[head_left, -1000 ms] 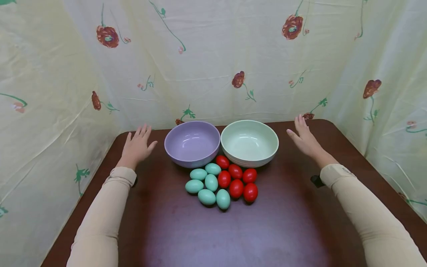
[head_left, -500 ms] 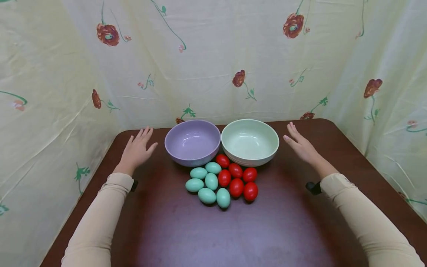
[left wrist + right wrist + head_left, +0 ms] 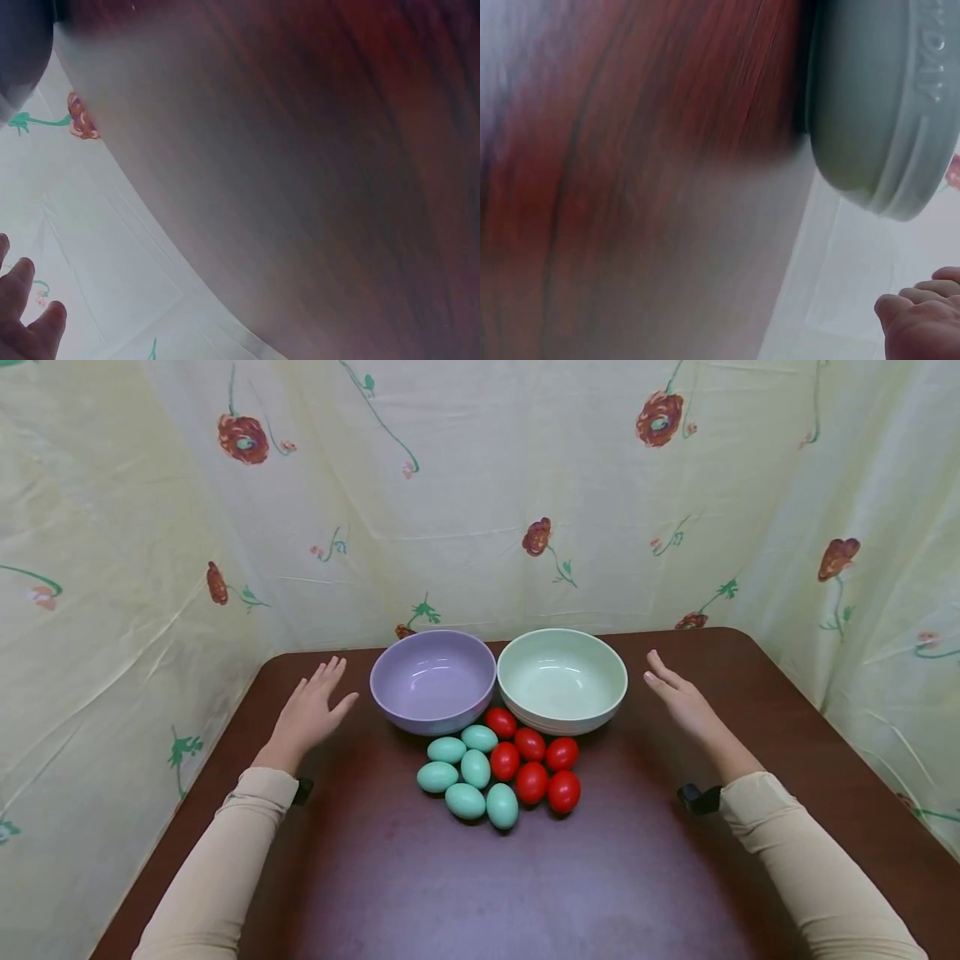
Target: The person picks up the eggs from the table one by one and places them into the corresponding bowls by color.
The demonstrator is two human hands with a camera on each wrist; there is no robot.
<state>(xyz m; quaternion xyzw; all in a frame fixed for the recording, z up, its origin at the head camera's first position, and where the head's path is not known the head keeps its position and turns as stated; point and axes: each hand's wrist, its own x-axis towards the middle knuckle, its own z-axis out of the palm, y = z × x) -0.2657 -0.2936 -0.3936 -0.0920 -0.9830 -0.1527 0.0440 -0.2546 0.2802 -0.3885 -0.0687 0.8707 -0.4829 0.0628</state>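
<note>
In the head view, the left hand [image 3: 303, 714] is to the left of a purple bowl [image 3: 433, 683], fingers stretched out and thumb spread apart from them; the right hand [image 3: 690, 710] is to the right of a pale green bowl [image 3: 562, 681], its fingers straight and thumb apart. Only this view shows the mint eggs [image 3: 476, 769] and red eggs [image 3: 531, 783], clustered on the dark table [image 3: 480, 893] on the person's side of the bowls, mint on the left, red on the right. The left wrist view adds wood grain, a dark slice of bowl at the upper corner and a few fingertips against the flowered cloth [image 3: 105, 247]. The right wrist view alone shows raised lettering on the green bowl's side, with the fingers cut off by the frame. Counted, there are six mint eggs, six red eggs, two bowls and two hands.
</note>
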